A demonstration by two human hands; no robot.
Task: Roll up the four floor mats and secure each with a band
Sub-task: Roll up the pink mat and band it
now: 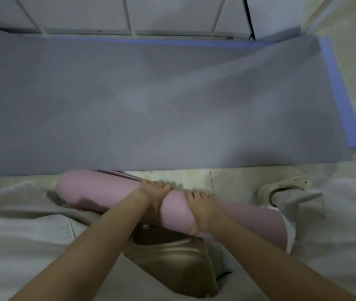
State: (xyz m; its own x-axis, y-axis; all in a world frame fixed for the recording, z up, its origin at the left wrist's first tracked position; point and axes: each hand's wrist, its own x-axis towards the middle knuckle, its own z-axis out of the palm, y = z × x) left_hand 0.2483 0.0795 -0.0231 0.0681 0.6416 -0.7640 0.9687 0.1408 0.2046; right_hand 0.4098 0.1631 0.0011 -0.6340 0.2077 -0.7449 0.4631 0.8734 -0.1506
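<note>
Left hand [154,193] and right hand [202,208] grip a pink rolled mat [99,192], lower centre; the grey mat [151,105] above, cut off at left, covers a blue mat [342,101].

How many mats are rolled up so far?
One, nearly: the pink mat is rolled into a tube, gripped by the left hand and the right hand. No band shows on it yet. Left to do: the grey mat lies flat on top of a blue mat. A fourth mat is not in view.
</note>
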